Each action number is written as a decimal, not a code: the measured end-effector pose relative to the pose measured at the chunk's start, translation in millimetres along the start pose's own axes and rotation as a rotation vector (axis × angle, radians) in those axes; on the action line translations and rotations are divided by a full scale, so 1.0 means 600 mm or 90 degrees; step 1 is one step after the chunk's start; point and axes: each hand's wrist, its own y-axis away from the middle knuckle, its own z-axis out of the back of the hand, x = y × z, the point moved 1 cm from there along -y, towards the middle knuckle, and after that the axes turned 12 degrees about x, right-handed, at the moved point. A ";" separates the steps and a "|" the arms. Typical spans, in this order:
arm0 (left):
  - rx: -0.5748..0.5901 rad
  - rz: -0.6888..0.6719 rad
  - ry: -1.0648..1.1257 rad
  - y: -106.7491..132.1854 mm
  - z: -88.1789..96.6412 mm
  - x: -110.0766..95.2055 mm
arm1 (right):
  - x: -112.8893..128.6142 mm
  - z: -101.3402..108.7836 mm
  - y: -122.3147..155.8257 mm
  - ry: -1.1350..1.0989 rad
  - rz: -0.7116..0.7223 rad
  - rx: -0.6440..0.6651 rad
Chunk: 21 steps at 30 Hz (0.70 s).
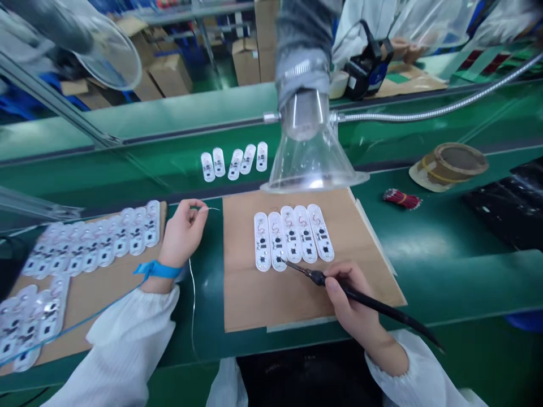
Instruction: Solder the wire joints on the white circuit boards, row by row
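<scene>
Right hand (348,297) grips a soldering iron (382,305), tip touching a white circuit board (276,240); left hand (182,234), well apart, pinches a thin wire (192,299).

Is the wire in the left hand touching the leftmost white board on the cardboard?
Apart. The head view shows the wire from the left hand ending short of the cardboard, a clear gap from the leftmost white board.

From where I stand, no word, number or brand can be read anywhere: the dark markings on the white circuit boards (292,234) and the sides of the cardboard boxes (169,76) show nothing legible.
</scene>
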 end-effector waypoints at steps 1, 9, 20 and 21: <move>-0.012 0.033 -0.046 -0.035 0.017 0.007 | -0.001 0.001 0.000 0.007 0.005 -0.009; 0.015 0.270 -0.247 -0.285 0.044 -0.003 | -0.006 0.008 -0.014 0.031 0.041 -0.084; 0.115 0.340 -0.351 -0.355 0.013 -0.005 | -0.042 0.006 -0.001 0.039 0.021 -0.093; 0.126 0.344 -0.359 -0.355 0.019 0.000 | -0.045 0.006 0.000 0.035 0.012 -0.090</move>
